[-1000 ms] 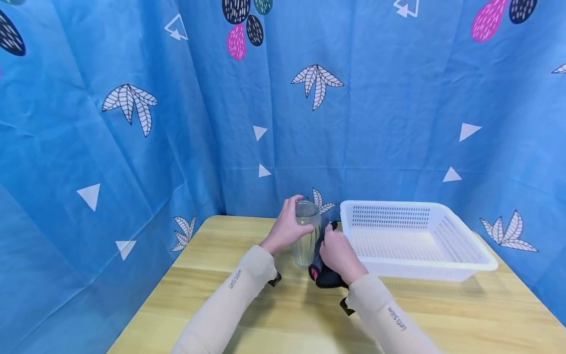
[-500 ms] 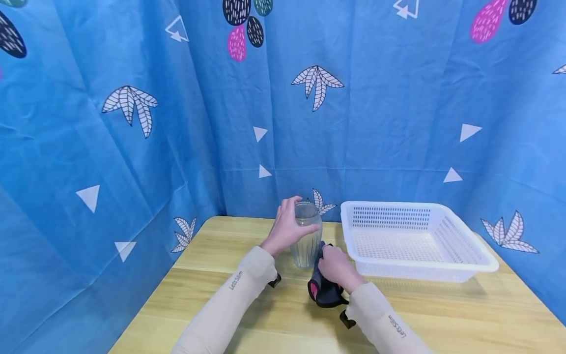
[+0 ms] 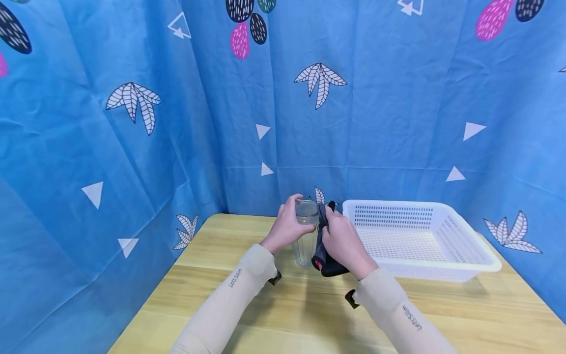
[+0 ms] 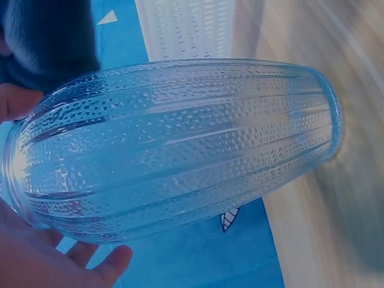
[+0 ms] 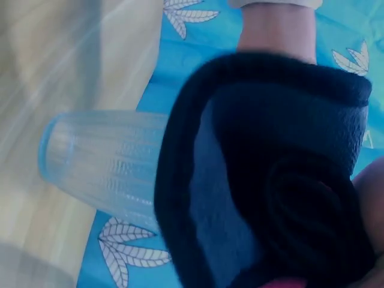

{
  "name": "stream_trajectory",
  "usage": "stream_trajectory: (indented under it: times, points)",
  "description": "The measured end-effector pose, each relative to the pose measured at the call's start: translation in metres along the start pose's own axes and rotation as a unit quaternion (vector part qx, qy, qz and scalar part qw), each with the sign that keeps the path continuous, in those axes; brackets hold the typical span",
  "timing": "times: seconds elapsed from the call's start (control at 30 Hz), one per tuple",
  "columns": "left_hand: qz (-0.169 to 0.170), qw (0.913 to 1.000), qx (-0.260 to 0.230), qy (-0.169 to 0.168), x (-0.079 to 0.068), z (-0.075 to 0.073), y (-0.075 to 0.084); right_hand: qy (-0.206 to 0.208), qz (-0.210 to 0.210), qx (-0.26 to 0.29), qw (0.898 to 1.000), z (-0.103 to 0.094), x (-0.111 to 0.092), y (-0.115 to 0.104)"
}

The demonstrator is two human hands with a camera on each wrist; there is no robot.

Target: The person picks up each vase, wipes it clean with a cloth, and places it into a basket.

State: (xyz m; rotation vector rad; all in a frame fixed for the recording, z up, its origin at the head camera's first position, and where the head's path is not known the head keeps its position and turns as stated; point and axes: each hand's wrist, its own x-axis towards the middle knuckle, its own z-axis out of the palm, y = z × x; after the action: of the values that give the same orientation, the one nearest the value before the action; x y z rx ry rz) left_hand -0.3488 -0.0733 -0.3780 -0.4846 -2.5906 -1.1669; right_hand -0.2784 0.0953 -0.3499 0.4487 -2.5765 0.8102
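Note:
A clear ribbed glass vase [image 3: 305, 248] stands upright on the table in the head view. My left hand [image 3: 285, 227] holds it near the rim, thumb on the near side and fingers round the far left. In the left wrist view the vase's dimpled wall [image 4: 198, 138] fills the middle. My right hand [image 3: 346, 240] grips a folded dark grey cloth [image 5: 210, 162] with black edging and a bit of pink showing. The cloth is close along the vase's right side; whether it touches the glass I cannot tell.
A white perforated plastic basket [image 3: 429, 266] stands on the wooden table [image 3: 247, 275] just right of the right hand. Blue patterned curtain [image 3: 389, 123] hangs behind the table and along its left side.
My right hand moved slightly down and nearer with the cloth, then up again beside the vase's upper part. The left hand and the vase stay about where they were.

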Motion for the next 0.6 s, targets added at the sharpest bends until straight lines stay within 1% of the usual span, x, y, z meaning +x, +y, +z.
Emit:
stream_trajectory:
  times: [0.07,0.13,0.27,0.4,0.53,0.6]
  points:
    - [0.002,1.0,-0.002,-0.003,0.0,0.0,0.001,0.0,0.006,0.0,1.0,0.001,0.003,0.0]
    - [0.004,1.0,0.0,-0.005,0.001,0.0,0.003,-0.013,0.022,-0.005,1.0,0.004,0.005,0.002]
    - [0.01,0.9999,0.011,-0.004,0.001,0.0,0.005,-0.066,0.065,-0.026,0.995,0.016,0.006,0.011]
    - [0.008,0.9999,0.013,-0.004,0.0,0.001,0.003,-0.128,0.104,-0.026,0.986,0.036,0.002,0.024]
    - [0.007,0.9999,0.015,-0.004,-0.002,0.001,0.001,-0.163,0.117,-0.014,0.98,0.057,-0.007,0.038]
    - [0.011,0.9997,0.019,-0.004,-0.002,0.001,0.001,-0.173,0.11,-0.019,0.979,0.067,-0.012,0.045]
